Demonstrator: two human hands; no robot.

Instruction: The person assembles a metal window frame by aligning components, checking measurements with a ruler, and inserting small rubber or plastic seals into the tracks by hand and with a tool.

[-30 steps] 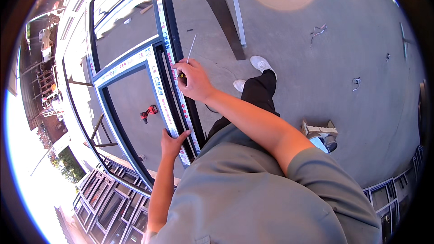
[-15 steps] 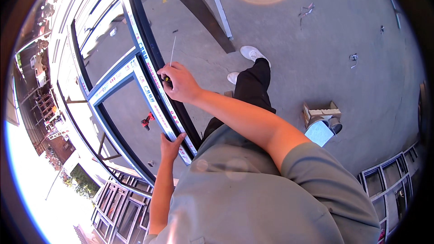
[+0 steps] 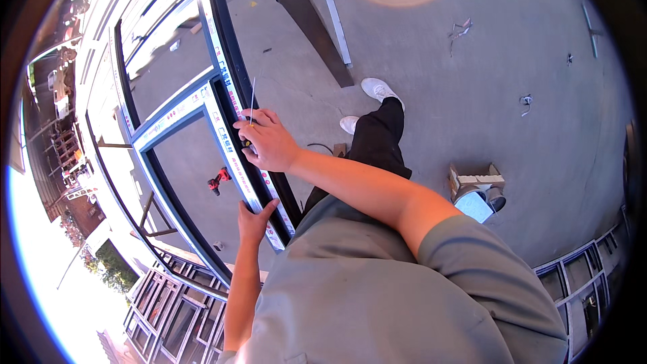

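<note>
Tool point(image 3: 253, 108): thin, over window frame point(image 3: 226, 141), pointing forward.
Right hand point(image 3: 271, 146): closed around tool.
Left hand point(image 3: 254, 224): clasping window frame closer in.
Window frame: probably best braced firmly, keeping tool controlled.

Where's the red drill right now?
In the head view, the red drill is left of centre on the floor, seen through the opening of the frame, up and left from the left hand.
</note>
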